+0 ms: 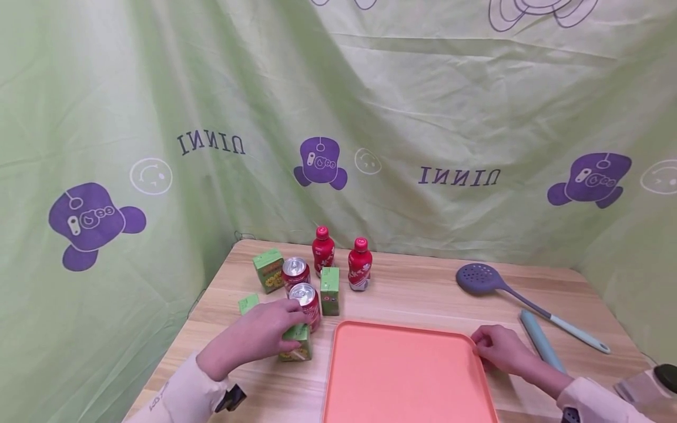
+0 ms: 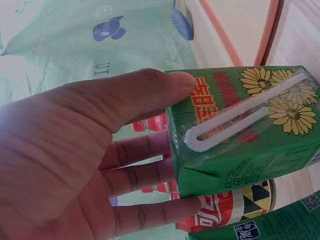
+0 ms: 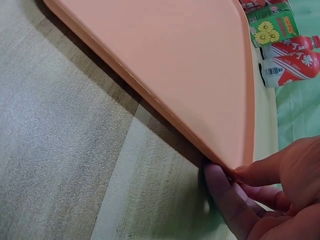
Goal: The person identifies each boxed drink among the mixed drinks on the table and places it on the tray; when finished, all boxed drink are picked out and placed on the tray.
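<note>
My left hand (image 1: 267, 329) holds a green drink carton (image 2: 240, 120) by its top end, thumb on the front face and fingers behind. Yellow flowers and a white bent straw in clear wrap show on that face. Just behind the carton stands a red soda can (image 1: 305, 302), close to my fingers. On the right, my right hand (image 3: 265, 190) pinches the far right corner of a coral-pink tray (image 1: 404, 376), thumb on the rim and fingers beneath. The near end of the tray lies outside the head view.
Around the left hand stand another red can (image 1: 295, 270) and more green cartons (image 1: 270, 270). Two red bottles (image 1: 359, 264) are farther back. Beyond the right hand lie a slotted spoon (image 1: 478, 279) and a blue-grey stick (image 1: 542, 341). A dark-capped container (image 1: 647, 382) stands at the right edge.
</note>
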Available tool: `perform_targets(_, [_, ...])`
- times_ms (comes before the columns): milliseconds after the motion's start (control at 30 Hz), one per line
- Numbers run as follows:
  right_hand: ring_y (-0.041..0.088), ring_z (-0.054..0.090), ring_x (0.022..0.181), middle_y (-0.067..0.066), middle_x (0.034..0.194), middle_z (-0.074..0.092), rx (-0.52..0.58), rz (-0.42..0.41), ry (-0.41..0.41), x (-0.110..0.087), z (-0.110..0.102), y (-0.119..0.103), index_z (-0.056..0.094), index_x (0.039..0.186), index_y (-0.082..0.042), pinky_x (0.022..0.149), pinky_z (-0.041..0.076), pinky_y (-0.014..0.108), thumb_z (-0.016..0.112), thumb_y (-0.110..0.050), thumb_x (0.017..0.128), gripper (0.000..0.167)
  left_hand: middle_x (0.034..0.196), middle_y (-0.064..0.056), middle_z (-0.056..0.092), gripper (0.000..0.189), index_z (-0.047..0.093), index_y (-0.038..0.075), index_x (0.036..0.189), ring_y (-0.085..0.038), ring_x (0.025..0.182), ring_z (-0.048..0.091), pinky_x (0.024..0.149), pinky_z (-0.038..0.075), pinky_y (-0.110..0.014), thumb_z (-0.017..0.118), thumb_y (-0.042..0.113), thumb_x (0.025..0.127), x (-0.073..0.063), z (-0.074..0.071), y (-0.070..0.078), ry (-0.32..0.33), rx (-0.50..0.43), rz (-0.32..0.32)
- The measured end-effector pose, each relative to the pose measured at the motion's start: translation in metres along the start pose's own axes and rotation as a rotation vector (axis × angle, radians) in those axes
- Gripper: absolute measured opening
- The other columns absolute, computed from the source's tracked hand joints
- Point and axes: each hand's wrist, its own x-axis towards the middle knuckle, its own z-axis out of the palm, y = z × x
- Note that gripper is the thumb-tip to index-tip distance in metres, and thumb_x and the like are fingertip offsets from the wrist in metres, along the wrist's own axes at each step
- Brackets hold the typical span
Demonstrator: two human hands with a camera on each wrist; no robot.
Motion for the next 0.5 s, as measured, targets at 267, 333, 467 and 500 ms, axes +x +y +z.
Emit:
perform_targets(267, [0.015,0.062,0.061,0.002,0.073,0.063,0.016,0.015,-0.022,0.0014,-0.0016,0.0006,0.068,0.096,0.0,0.054,0.051,0.023,0.068,0.0,0.088,0.009,0.101,0.005,0.063,0.04,0.073,0.018,0.118,-0.004,0.082,0.052,0.068,0.051,-0.021,0.079,0.037,0.083,-0.0007,-0.0004,0.0051,-0.009,0.023,-0.013])
perform_targets(333, [0.015,0.062,0.062,0.002,0.073,0.064,0.018,0.019,-0.026,0.0015,-0.0019,0.0003,0.069,0.097,0.0,0.054,0.052,0.024,0.068,0.0,0.088,0.009,0.101,0.004,0.063,0.042,0.072,0.017,0.12,-0.006,0.082,0.054,0.068,0.052,-0.022,0.078,0.037,0.084,-0.001,0.0001,0.0068,-0.017,0.036,-0.02])
perform_targets(467, [0.015,0.062,0.062,0.002,0.075,0.064,0.019,0.027,-0.025,0.002,-0.0025,-0.0006,0.069,0.098,0.0,0.055,0.053,0.024,0.069,-0.001,0.087,0.01,0.104,0.002,0.066,0.042,0.071,0.016,0.12,-0.008,0.087,0.058,0.07,0.054,-0.025,0.079,0.036,0.084,-0.0012,0.0012,0.009,-0.019,0.045,-0.029])
perform_targets(500, [0.015,0.062,0.062,0.002,0.075,0.065,0.024,0.026,-0.022,0.0021,-0.0027,-0.0008,0.069,0.097,0.0,0.056,0.053,0.024,0.07,-0.001,0.087,0.01,0.104,0.002,0.066,0.041,0.071,0.016,0.119,-0.009,0.088,0.058,0.071,0.054,-0.025,0.079,0.035,0.084,-0.0013,0.0018,0.0091,-0.018,0.045,-0.027])
